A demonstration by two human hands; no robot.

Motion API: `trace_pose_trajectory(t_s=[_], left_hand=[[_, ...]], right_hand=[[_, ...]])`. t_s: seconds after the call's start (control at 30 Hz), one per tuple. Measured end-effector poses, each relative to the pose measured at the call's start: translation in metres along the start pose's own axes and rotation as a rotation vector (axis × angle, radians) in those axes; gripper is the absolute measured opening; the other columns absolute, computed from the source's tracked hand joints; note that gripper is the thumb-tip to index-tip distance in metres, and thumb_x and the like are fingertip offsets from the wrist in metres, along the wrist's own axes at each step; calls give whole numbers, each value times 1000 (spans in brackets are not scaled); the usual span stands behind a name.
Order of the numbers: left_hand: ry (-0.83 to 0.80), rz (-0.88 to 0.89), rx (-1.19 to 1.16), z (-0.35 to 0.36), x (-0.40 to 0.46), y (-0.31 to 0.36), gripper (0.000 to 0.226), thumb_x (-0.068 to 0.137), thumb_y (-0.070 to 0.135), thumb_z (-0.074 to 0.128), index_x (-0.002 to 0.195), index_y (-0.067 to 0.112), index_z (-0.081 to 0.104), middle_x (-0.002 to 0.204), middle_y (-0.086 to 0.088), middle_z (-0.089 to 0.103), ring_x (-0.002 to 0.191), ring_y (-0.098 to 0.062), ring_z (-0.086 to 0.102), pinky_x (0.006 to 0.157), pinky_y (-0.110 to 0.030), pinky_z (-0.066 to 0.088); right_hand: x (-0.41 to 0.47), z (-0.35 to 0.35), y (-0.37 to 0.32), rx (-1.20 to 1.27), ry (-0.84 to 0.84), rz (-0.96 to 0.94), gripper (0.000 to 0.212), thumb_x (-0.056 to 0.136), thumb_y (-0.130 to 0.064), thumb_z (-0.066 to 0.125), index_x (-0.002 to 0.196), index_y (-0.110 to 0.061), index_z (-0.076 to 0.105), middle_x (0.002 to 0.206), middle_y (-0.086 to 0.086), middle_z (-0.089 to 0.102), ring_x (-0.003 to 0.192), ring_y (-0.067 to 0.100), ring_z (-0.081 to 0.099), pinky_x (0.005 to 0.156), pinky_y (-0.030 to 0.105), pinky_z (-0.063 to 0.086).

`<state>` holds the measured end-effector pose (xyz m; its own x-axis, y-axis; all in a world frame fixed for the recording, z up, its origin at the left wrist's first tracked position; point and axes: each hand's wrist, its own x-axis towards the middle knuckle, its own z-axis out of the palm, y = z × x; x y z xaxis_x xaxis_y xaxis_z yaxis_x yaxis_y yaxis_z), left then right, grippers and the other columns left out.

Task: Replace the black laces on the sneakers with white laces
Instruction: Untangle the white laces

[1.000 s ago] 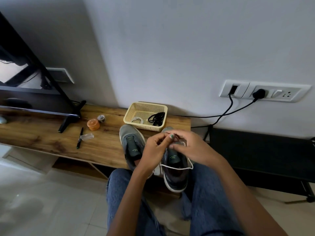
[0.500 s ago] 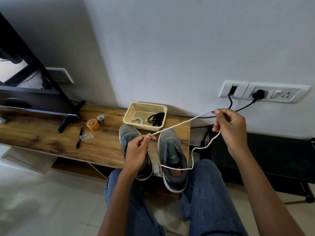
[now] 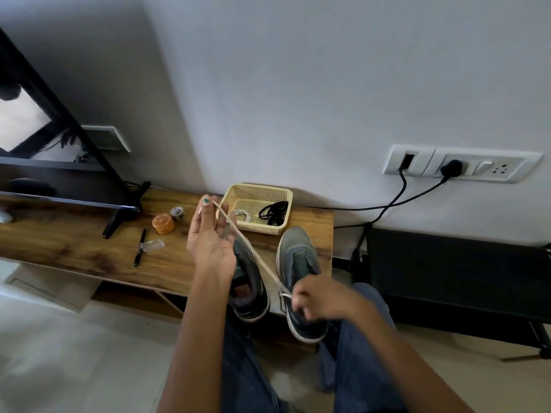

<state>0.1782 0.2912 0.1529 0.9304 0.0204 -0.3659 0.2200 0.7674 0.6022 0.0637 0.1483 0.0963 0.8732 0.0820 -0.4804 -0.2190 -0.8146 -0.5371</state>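
The white lace (image 3: 255, 253) runs taut on a diagonal from the left hand (image 3: 208, 242), raised with fingers half spread and the lace pinched at the fingertips, down to the right hand (image 3: 316, 299), curled around it over the right sneaker (image 3: 301, 263) (near its heel end). The right hand is nearer the eyelets. Both sneakers rest on the worktop (image 3: 74, 239), just in front of the basket (image 3: 238, 198).

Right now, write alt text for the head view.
A white lace is stretched between the raised left hand and the right hand above the right sneaker on a wooden table. Behind, a yellow basket holds black laces.
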Motion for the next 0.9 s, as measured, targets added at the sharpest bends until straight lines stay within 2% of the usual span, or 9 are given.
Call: trace_pose_trajectory(t_s=[0.1,0.17,0.23,0.33,0.5,0.6,0.73,0.8,0.9], left_hand=[[-59,-82,-31,9,-6,-13,8,89,16,64,95,12,67,78,3,71,64,-7,66,59,-20,56],[-73,-85,93,10,-11,-24,17,90,19,64,104,10,69,85,5,69,60,-3,60,50,-14,48],[-97,-47,238,8,-15,-34,20,90,20,63,108,14,69,87,7,69,56,-1,54,45,-12,39],[-150,-7,401,2,-15,-42,24,90,16,64,113,16,70,92,5,69,53,0,47,43,-12,35],[-168,61,506,-4,-11,-44,19,91,13,62,108,15,70,100,-2,67,50,2,38,40,-10,31],[-156,128,557,-4,-10,-46,11,91,16,63,99,18,69,96,-1,69,49,6,44,45,-9,34],[-202,214,633,-7,-9,-48,15,89,14,65,102,9,70,91,8,72,77,5,64,69,-10,49],[-250,246,739,-13,-7,-50,15,89,14,65,103,10,70,83,15,71,74,10,62,72,-9,49],[-306,239,876,-22,1,-60,14,90,12,64,101,16,71,87,12,69,71,12,60,71,-7,47]], right_hand=[[13,39,-20,-79,-6,-44,21,90,-18,47,92,-12,67,104,10,67,98,29,60,84,41,48],[18,57,-29,-120,7,-61,22,93,-19,45,97,-11,64,111,15,64,104,34,57,86,40,45],[20,68,-32,-163,3,-85,22,96,-19,43,99,-9,62,111,19,62,106,36,55,85,39,42],[20,72,-28,-190,6,-118,19,96,-19,44,86,-11,57,103,19,63,101,37,55,82,38,38],[17,59,-12,-126,-29,-97,22,93,-24,50,79,-7,53,89,12,59,93,33,56,71,32,31],[16,48,-3,-78,-31,-64,26,93,-28,51,92,-4,62,97,14,64,93,30,57,78,35,37],[11,32,4,-23,60,-46,23,94,-30,49,94,-13,64,98,3,65,94,21,56,86,37,33],[11,25,8,47,127,-23,21,93,-28,50,96,-16,67,98,-3,67,91,15,58,88,37,41],[17,18,22,158,314,44,21,89,-21,50,86,-12,68,89,2,69,83,18,62,79,39,51]])
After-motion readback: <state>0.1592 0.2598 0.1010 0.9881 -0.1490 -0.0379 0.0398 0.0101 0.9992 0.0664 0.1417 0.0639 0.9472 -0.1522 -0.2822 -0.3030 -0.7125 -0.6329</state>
